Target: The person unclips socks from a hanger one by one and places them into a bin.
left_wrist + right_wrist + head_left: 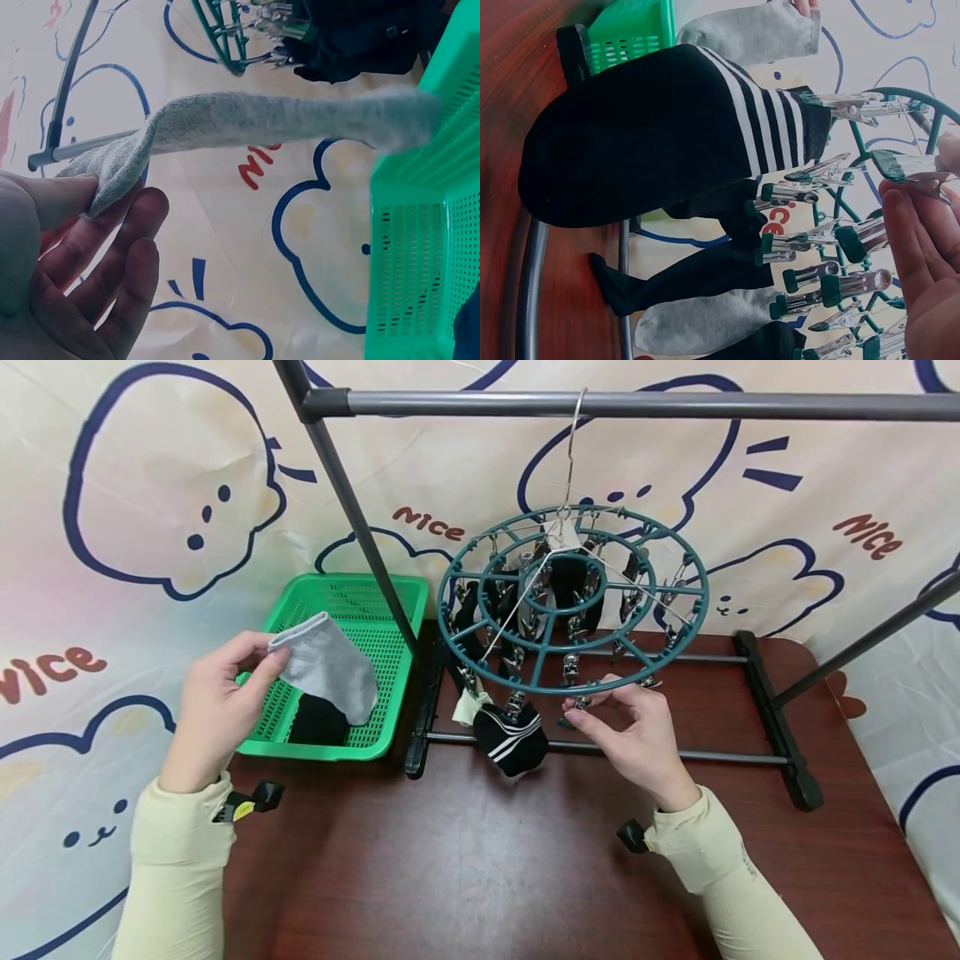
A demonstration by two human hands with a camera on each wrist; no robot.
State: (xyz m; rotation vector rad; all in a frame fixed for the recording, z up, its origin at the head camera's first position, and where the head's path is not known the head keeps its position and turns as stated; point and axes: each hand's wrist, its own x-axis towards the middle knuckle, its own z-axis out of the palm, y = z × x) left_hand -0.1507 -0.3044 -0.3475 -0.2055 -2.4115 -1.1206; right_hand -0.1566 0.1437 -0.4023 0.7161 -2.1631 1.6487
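Note:
My left hand (217, 706) pinches a light grey sock (333, 672) by its cuff between thumb and fingertips. The sock hangs above the green basket (397, 697), toe toward the right. At the front rim of the round teal drying hanger (558, 690), my right hand (641, 739) pinches a metal clip. In the right wrist view this clip (911, 165) has green-coated tips and no sock in it. Left of that hand, a black sock with white stripes (512, 739) hangs from another clip. A black sock (318, 722) lies in the basket.
The hanger hooks onto a grey metal bar (675, 405) of a stand whose feet (798, 781) rest on the brown table (480, 860). More dark socks and a grey sock (705, 322) hang among several clips. A patterned cloth (480, 468) covers the wall behind.

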